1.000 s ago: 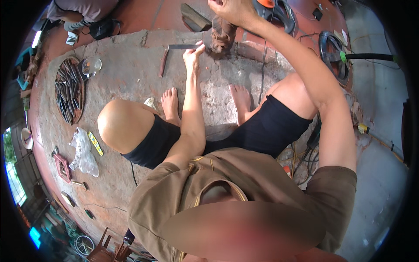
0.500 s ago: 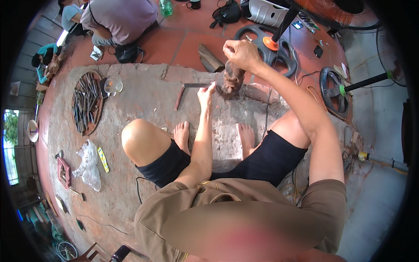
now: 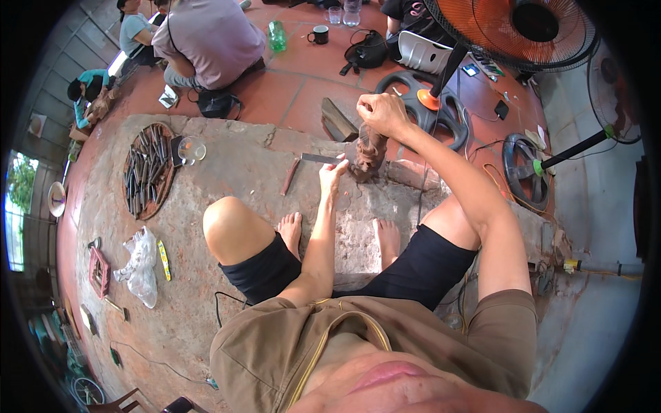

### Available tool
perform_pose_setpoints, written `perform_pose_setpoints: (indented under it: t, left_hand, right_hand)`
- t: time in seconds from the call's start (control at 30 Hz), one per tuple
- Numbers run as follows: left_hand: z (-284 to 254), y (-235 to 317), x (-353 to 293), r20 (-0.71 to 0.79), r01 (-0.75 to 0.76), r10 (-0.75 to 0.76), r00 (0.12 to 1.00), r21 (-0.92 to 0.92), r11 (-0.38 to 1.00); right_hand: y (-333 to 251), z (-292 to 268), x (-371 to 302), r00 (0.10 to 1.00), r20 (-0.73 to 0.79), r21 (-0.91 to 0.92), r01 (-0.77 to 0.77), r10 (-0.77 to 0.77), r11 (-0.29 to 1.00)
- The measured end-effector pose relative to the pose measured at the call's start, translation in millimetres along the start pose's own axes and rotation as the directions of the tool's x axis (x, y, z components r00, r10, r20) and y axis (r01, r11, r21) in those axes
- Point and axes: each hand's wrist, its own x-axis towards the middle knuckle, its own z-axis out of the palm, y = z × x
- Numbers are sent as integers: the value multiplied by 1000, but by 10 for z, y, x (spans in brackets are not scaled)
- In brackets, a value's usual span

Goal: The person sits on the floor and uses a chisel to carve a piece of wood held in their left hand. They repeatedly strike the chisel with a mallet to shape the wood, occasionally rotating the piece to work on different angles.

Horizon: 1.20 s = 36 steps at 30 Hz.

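In front of my feet stands a brown carved piece [image 3: 370, 153], upright on the rough slab, its top partly behind my right hand. My left hand [image 3: 332, 173] is closed round the end of a flat grey metal blade [image 3: 319, 158], close to the carving's left side. Just beyond the blade's far end lies a thin reddish-brown stick [image 3: 290, 177]; I cannot tell whether the two are joined. Over the top of the carving, my right hand [image 3: 384, 114] has its fingers curled in. What they grip, if anything, is hidden.
At left sits a round tray [image 3: 170, 191] of several carving tools, beside a clear cup [image 3: 192, 149]. A plastic bag [image 3: 141, 268] and pink basket [image 3: 99, 270] lie nearer. A wood block [image 3: 337, 122] and standing fan [image 3: 513, 31] are beyond the carving. Other people sit at the back.
The whole view has shifted, with surroundings now lower in the picture and more of the far floor showing. Both hands stay at the carving, the left still on the blade.
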Motion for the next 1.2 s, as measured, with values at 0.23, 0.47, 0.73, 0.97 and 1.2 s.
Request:
perform_pose_setpoints:
  t: [0.23, 0.47, 0.73, 0.97, 1.2]
  left_hand:
    - [-70, -50, 42, 0, 15, -15, 1000, 8, 1000]
    - [-41, -5, 4, -25, 29, -30, 999, -19, 999]
    - [-37, -40, 11, -13, -3, 3, 1000, -17, 1000]
    - [-118, -86, 56, -21, 8, -8, 1000, 10, 1000]
    - [-33, -45, 22, -57, 9, -10, 998, -4, 1000]
  right_hand:
    - [-18, 26, 3, 1000, 5, 7, 16, -16, 1000]
    - [-45, 3, 2, 999, 31, 12, -7, 7, 1000]
    - [-22, -1, -6, 999, 40, 49, -11, 9, 999]
    - [-113, -58, -11, 997, 80, 73, -16, 10, 997]
    - [-21, -99, -93, 989, 7, -8, 148, -148, 989]
